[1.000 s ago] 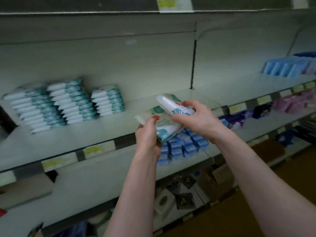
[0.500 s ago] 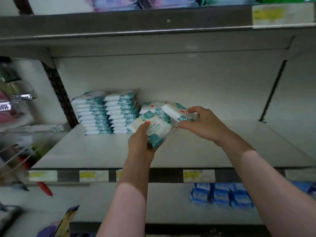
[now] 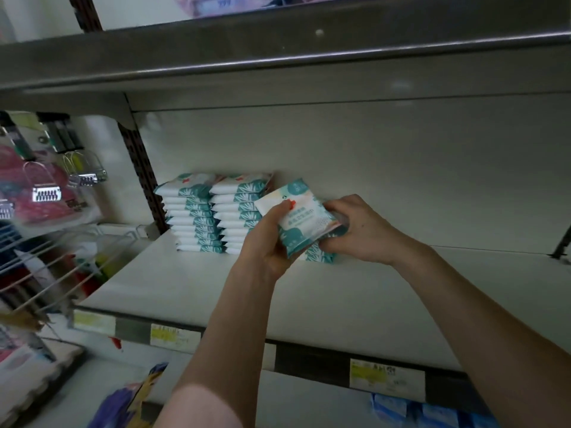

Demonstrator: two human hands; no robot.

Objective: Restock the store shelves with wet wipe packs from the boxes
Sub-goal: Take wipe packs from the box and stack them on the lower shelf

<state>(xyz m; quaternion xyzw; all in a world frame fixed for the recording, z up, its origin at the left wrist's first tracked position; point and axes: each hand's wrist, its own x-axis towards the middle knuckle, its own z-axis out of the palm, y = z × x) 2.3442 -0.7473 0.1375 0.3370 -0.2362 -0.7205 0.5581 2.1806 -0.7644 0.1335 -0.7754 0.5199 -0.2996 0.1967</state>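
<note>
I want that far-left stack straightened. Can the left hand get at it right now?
Probably yes: the shelf in front of the far-left stack is bare, but the left hand has its grip full with a pack.

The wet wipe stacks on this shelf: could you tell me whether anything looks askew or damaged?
Nothing stands out. The two back stacks sit straight, side by side. The third stack is shorter, unfinished: the right hand grips its top pack, and the left hand holds a tilted pack.
</note>
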